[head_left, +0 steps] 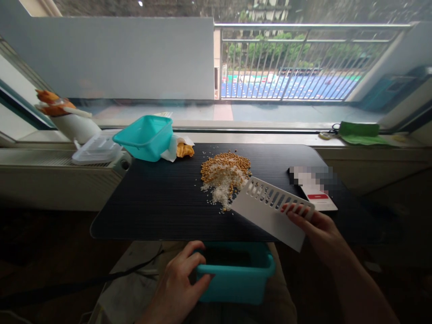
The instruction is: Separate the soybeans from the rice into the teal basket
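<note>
My left hand (184, 274) grips the left rim of a teal plastic bin (236, 283), held below the table's front edge over my lap. In my right hand (317, 225) is a flat white plastic panel (266, 216) with a row of slots along one long side. The panel slants over the table, its far left end beside a pile. That pile mixes yellow soybeans (229, 159) at the back with white grains (221, 191), which look like rice, at the front. Some grains lie scattered around it. The bin's inside is dark, so its contents cannot be made out.
On the black table (151, 202), a second teal bin (145, 139) stands at the back left, beside a crumpled yellow cloth (185, 150). A phone (315, 191) lies at the right. A clear lid (97, 148) and a green cloth (361, 133) rest by the window.
</note>
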`<state>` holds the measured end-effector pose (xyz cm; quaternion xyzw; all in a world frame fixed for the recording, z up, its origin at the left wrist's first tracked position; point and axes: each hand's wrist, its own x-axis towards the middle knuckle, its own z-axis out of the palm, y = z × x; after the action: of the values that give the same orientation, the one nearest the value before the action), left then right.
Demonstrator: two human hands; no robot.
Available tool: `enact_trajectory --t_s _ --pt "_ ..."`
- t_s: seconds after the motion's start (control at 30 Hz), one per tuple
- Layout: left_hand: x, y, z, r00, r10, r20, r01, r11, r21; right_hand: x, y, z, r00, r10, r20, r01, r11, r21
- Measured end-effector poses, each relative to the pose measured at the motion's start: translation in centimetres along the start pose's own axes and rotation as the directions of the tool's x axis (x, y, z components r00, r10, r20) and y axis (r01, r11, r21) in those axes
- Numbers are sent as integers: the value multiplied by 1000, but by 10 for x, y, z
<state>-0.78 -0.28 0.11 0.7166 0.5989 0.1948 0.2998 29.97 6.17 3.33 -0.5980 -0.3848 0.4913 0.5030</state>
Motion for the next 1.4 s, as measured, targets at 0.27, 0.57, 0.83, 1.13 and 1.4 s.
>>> enact_trajectory --t_s 0.27,0.57,0.83,1.13,1.4 --pt "-1 1 -1 1000 6 -11 -6 1000 0 8 -12 9 989 -36 140 52 992 -113" --pt "-1 -1 0 1000 6 -28 -6 1000 -8 1 -13 5 987 -28 161 51 989 -136" --pt "-1 2 1 1000 1 -4 -1 1000 -13 6 -5 -9 993 -67 93 76 992 -98" --pt "-1 5 2 999 19 -28 -20 1000 -22 2 -13 -11 972 -45 232 85 982 -167" --pt "-2 4 1 1000 21 -11 -21 1000 -15 -2 -9 -5 928 9 373 54 986 -158"
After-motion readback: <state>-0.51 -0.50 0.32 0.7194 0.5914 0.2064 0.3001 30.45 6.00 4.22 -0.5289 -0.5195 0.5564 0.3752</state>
